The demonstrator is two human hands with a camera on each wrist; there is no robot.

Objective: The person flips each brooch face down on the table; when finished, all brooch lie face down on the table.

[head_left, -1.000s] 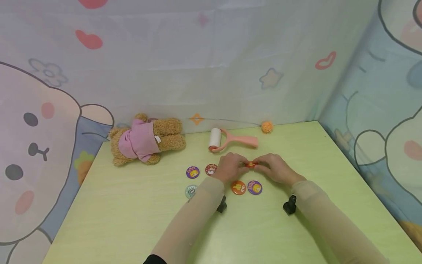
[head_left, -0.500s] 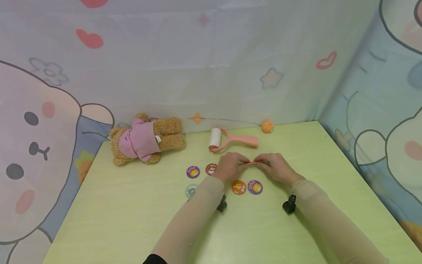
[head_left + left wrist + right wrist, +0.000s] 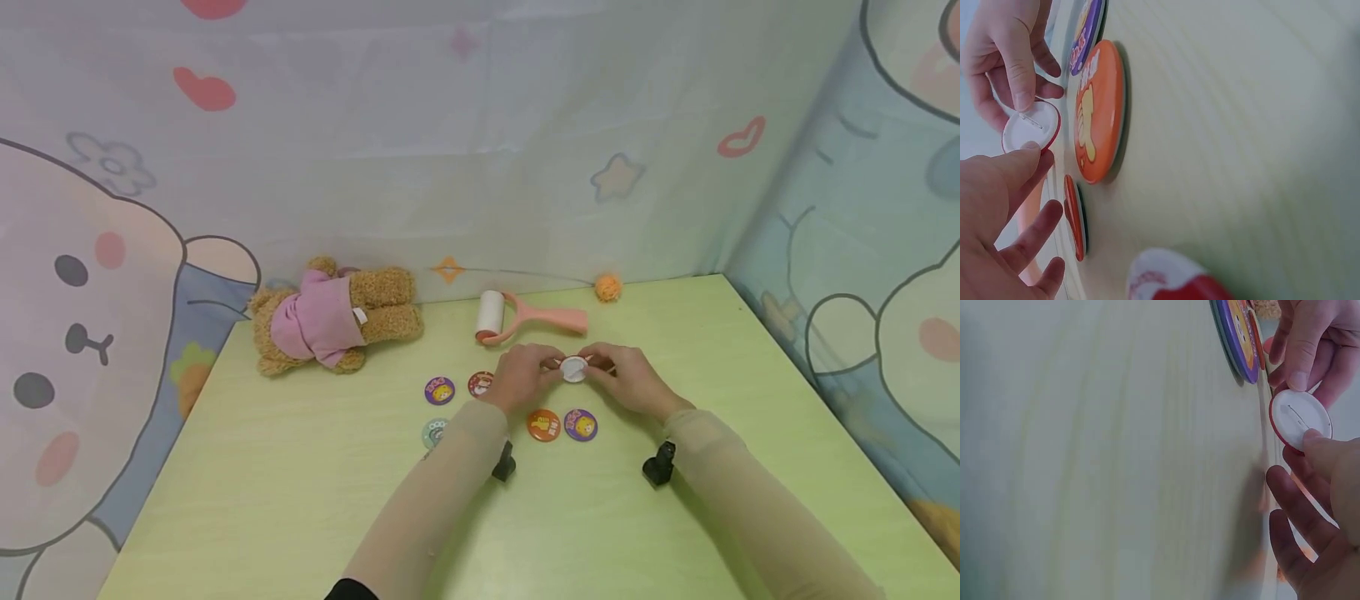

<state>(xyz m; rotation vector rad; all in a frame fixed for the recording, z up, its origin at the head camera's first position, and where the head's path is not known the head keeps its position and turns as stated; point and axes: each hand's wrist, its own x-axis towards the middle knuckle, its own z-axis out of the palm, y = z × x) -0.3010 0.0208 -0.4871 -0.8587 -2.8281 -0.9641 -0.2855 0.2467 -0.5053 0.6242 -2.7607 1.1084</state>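
Note:
Between both hands, above the table, is a round pin badge (image 3: 573, 369) with its white back facing me. The pin bar and red edge of this badge (image 3: 1300, 415) show in the right wrist view. My left hand (image 3: 521, 379) pinches one side between thumb and forefinger, its other fingers spread. My right hand (image 3: 627, 381) pinches the opposite side the same way. Just below the hands lie an orange badge (image 3: 543, 425) and a purple badge (image 3: 581, 425). Left of them are another purple badge (image 3: 439, 391), a dark red badge (image 3: 480, 384) and a teal badge (image 3: 432, 432), partly behind the left arm.
Behind the hands lies a pink-handled lint roller (image 3: 491, 314). An orange fuzzy ball (image 3: 608, 288) sits at the table's back edge. At the back left a plush bear (image 3: 318, 321) in a pink top lies on its side. Printed cloth (image 3: 540, 108) hangs behind the table.
The badge between my hands has turned over, from its red printed face, through edge-on, to its white back. The hands have stayed in nearly the same place.

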